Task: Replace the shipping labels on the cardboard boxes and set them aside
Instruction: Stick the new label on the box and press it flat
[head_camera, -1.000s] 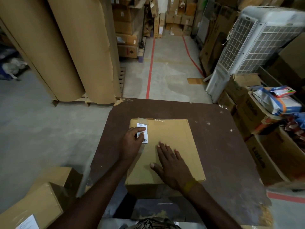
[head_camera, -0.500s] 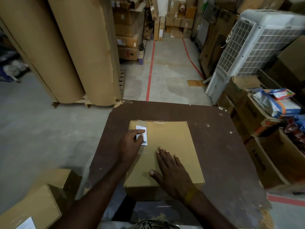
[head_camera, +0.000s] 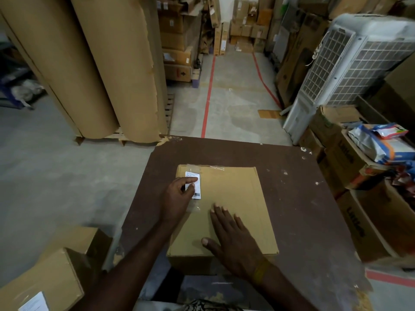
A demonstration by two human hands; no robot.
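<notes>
Warehouse floor of grey concrete surrounds a dark brown table (head_camera: 303,198) at centre frame. Left hand (head_camera: 177,198) lies on the upper-left corner of the box (head_camera: 235,198), thumb and forefinger pinching at the white label (head_camera: 195,184), whose lower barcode end shows below the fingers. Clear tape runs along the box's far edge and under the label. Right hand (head_camera: 231,239) rests flat, fingers straight and spread, on the lower middle of the box top.

Box sits left of the table's centre; its near edge meets the table's near edge. Bare tabletop lies to the right and beyond the box; only a narrow strip on its left. Table's far-left corner is chipped.

Lower left, two more boxes (head_camera: 51,277) stand on the floor, one labelled. Tall cardboard rolls (head_camera: 101,63) fill the upper left. An air cooler (head_camera: 350,63) and open cartons crowd the right edge. An aisle between red floor lines (head_camera: 207,97) runs ahead.

Against half a second ago: both hands keep the same places; the left forefinger has shifted slightly along the label. Box unmoved.
</notes>
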